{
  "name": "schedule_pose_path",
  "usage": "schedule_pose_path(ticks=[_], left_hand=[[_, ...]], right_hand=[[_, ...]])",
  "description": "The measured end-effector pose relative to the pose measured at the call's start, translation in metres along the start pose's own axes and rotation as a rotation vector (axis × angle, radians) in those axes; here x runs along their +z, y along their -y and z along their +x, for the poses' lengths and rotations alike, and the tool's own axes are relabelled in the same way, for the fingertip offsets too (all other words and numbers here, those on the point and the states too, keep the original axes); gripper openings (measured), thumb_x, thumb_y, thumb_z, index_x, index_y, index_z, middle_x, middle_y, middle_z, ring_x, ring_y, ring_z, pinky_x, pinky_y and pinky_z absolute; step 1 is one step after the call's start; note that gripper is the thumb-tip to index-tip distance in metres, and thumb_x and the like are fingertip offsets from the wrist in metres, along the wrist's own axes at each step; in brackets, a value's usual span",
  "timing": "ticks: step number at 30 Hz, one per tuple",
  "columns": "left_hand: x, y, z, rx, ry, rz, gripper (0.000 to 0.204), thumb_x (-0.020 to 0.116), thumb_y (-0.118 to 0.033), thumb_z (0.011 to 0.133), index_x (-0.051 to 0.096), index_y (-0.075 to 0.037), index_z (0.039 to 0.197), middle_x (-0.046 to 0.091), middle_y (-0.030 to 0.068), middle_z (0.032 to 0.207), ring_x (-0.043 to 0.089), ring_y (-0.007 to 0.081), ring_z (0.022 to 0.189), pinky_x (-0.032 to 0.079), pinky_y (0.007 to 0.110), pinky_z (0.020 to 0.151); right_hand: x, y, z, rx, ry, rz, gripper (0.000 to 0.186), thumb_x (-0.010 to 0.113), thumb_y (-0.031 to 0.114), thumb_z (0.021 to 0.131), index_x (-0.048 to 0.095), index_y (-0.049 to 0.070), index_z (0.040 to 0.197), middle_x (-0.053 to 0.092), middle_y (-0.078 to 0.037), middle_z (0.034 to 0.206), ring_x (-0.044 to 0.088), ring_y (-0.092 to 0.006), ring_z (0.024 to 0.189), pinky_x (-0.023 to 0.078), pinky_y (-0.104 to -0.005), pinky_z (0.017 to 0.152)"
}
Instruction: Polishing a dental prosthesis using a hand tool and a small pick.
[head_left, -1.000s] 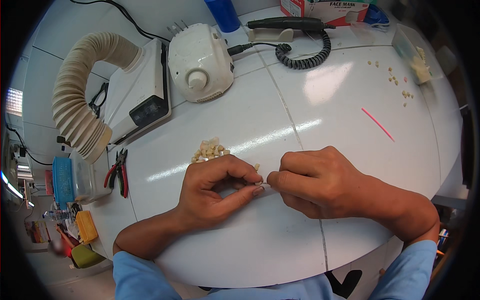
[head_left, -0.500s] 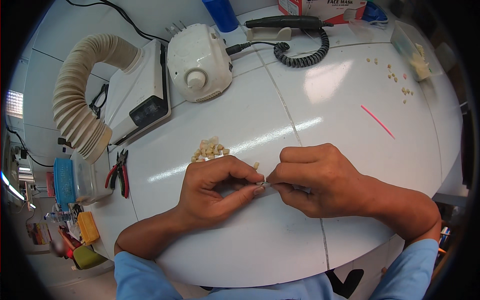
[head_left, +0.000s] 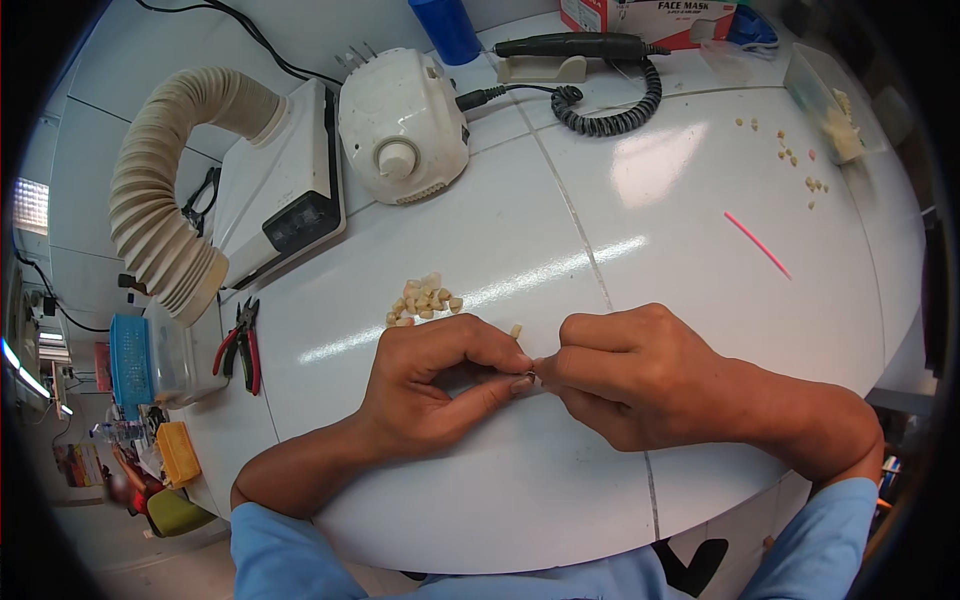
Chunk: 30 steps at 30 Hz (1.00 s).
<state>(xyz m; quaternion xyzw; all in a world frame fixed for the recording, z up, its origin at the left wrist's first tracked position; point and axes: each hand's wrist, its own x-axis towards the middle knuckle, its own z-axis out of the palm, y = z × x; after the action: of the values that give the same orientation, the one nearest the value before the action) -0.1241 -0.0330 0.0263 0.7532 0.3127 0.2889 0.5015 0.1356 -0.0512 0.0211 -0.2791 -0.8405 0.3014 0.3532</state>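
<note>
Over the near middle of the white table (head_left: pixel 480 520), my left hand (head_left: pixel 440 385) and my right hand (head_left: pixel 640 375) meet at the fingertips. Thumb and index finger of my left hand are pinched together on something tiny, mostly hidden. The closed fingers of my right hand press against the same spot, and what they grip is too small to name. Just beyond the fingertips lies a single cream tooth-like piece (head_left: pixel 516 331). A pile of similar cream pieces (head_left: pixel 425 297) rests behind my left hand.
A white control unit (head_left: pixel 400 130) with a coiled cord joins a black handpiece (head_left: pixel 570 46). Left are a hose (head_left: pixel 160 170) and red-handled pliers (head_left: pixel 240 345). On the right lie a pink stick (head_left: pixel 757 245), scattered small pieces (head_left: pixel 786 154) and a clear tub (head_left: pixel 825 100).
My right hand has shifted slightly downward and turned, its fingers now closer to my left fingertips. The thin bit that showed between the hands is now more covered.
</note>
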Motion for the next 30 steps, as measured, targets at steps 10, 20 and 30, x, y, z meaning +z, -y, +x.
schedule_pose_path(ticks=[10,20,30], left_hand=[[-0.003,-0.0019,0.0003,-0.058,-0.001,0.023,0.02,0.081,0.014,0.087,0.077,0.004,0.104,0.079,0.0164,0.106,0.078,0.021,0.097,0.065,0.032,0.087],[0.0002,-0.0022,-0.0025,-0.126,-0.044,-0.091,0.017,0.078,0.015,0.091,0.074,0.006,0.106,0.079,0.0194,0.108,0.079,0.0226,0.101,0.067,0.033,0.09],[-0.0002,-0.0048,-0.0009,-0.137,-0.023,-0.078,0.015,0.076,0.014,0.093,0.072,0.008,0.106,0.078,0.021,0.108,0.08,0.0233,0.099,0.068,0.034,0.087]], right_hand=[[0.0001,-0.0001,0.0008,0.038,0.012,0.029,0.016,0.077,-0.002,0.084,0.061,0.002,0.088,0.06,-0.01,0.078,0.064,-0.0321,0.061,0.052,-0.0426,0.054],[-0.0015,-0.0009,0.0024,0.037,-0.06,-0.034,0.018,0.077,-0.003,0.08,0.062,0.005,0.087,0.057,-0.007,0.08,0.064,-0.0277,0.066,0.051,-0.0409,0.054],[0.0011,-0.0024,0.0012,0.045,-0.07,-0.018,0.017,0.077,-0.003,0.08,0.062,0.004,0.084,0.057,-0.008,0.079,0.064,-0.029,0.066,0.052,-0.0421,0.056]])
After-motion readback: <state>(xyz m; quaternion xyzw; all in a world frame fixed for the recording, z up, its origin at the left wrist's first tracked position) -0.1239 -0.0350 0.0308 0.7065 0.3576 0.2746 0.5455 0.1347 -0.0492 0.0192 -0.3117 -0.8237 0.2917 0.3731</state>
